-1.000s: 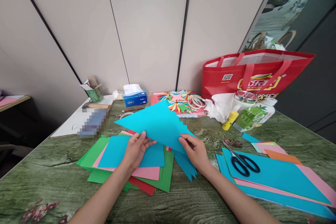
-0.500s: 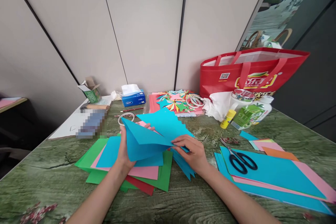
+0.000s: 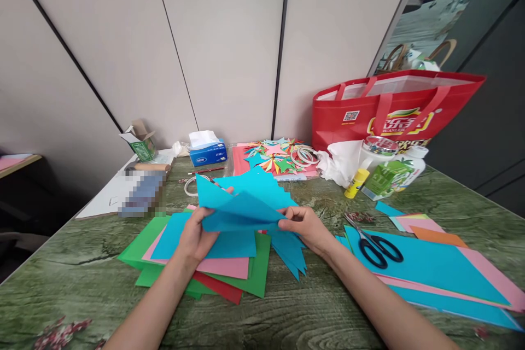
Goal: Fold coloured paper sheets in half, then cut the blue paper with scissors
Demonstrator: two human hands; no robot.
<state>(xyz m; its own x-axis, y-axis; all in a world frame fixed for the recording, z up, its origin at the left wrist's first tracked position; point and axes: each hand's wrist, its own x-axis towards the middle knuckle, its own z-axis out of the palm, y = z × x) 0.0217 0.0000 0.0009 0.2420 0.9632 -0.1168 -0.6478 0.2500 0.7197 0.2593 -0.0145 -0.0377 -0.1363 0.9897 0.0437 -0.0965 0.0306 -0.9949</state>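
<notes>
A sheet of blue paper (image 3: 241,210), bent over on itself, is held up between my two hands above the table. My left hand (image 3: 197,235) grips its left side, the thumb in front and some fingers behind the sheet. At the right corner my right hand (image 3: 305,225) pinches the paper between thumb and fingers. Below it lies a stack of coloured sheets, with a green sheet (image 3: 260,276), a pink sheet (image 3: 229,268) and a red sheet (image 3: 219,286) showing. Behind and right of the held paper are pointed blue paper pieces (image 3: 289,249), partly hidden.
Scissors (image 3: 379,249) rest on more coloured sheets (image 3: 443,265) at the right. Farther back stand a glue stick (image 3: 356,183), a green carton (image 3: 384,179), a red bag (image 3: 348,126) and a tissue box (image 3: 208,154). A hammer (image 3: 150,167) lies at the back left.
The blue sheet has turned and its fold now faces lower toward me. My left hand has shifted its grip, its thumb now on the front. My right hand has moved slightly right and up.
</notes>
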